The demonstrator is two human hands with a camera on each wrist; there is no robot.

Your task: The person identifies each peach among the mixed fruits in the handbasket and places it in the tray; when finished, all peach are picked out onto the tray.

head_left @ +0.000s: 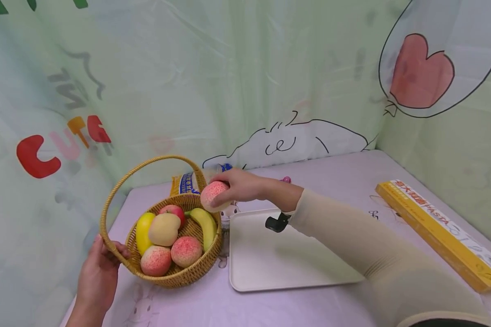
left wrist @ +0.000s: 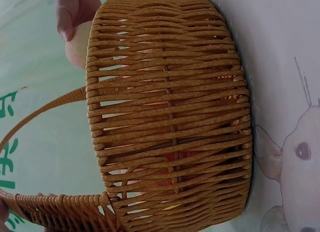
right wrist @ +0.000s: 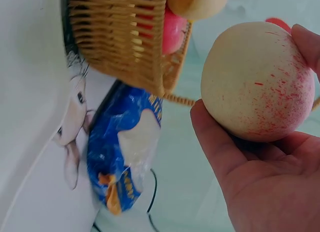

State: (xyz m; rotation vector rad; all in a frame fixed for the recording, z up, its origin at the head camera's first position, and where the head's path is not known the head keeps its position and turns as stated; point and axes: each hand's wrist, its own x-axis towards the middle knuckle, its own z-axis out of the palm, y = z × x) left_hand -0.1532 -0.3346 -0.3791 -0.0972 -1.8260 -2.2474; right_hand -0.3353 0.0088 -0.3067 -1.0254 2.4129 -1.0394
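My right hand [head_left: 245, 185] grips a pink-speckled peach [head_left: 214, 196] just above the right rim of a wicker basket [head_left: 188, 277]. In the right wrist view, fingers and thumb wrap this peach [right wrist: 257, 81], its pale side showing. At the basket's left side, my left hand [head_left: 100, 272] holds the base of the tall handle [head_left: 127, 177]. Inside the basket lie a banana [head_left: 204, 225], a red apple [head_left: 173, 212], a yellow oblong fruit [head_left: 144, 231], a pale cream fruit [head_left: 163, 230] and two speckled peaches [head_left: 186, 251]. Woven wall [left wrist: 170, 111] fills most of the left wrist view.
A white tray [head_left: 278, 268] lies right of the basket, partly under my right forearm. Behind the basket is a blue and yellow plastic bag [head_left: 184, 184]. A long yellow pasta box [head_left: 438, 231] lies at the right. Printed curtains [head_left: 229, 91] enclose the table.
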